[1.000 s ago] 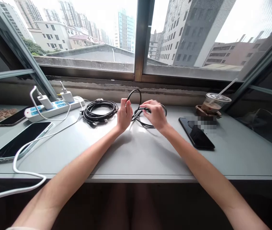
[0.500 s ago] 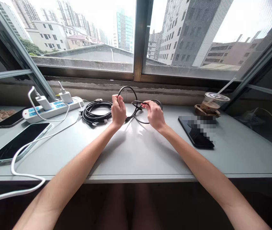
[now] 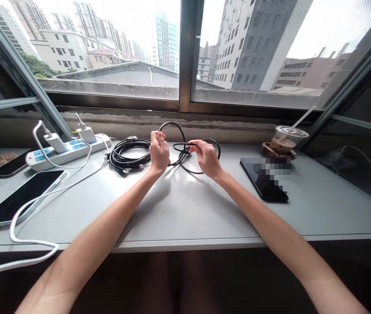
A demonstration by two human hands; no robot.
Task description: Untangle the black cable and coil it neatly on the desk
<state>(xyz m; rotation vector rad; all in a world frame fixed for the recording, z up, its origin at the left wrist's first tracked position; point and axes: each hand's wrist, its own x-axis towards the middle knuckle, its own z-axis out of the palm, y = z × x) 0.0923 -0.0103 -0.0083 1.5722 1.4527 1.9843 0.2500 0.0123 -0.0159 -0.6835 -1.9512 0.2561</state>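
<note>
Both hands grip one loose black cable (image 3: 181,129) above the back of the table. My left hand (image 3: 159,152) is closed around it, with a loop of the cable arching up from the thumb. My right hand (image 3: 207,159) pinches another stretch between thumb and fingertips. Between and behind the hands, the cable makes several crossing loops, some of them resting on the table. Just left of my left hand lies a second bundle of black cable (image 3: 116,158), wound into a round coil, its plug ends partly visible at the front.
A white power strip (image 3: 70,151) with two chargers stands at the back left, near a phone (image 3: 22,198) crossed by a white cord (image 3: 30,205). On the right are a black phone (image 3: 264,183) and a drink cup with a straw (image 3: 286,137) on a wooden holder.
My right hand has drawn its stretch of cable slightly left, and the loop there reaches closer to my left hand. The whole view has shifted a little. Both hands keep their hold.
</note>
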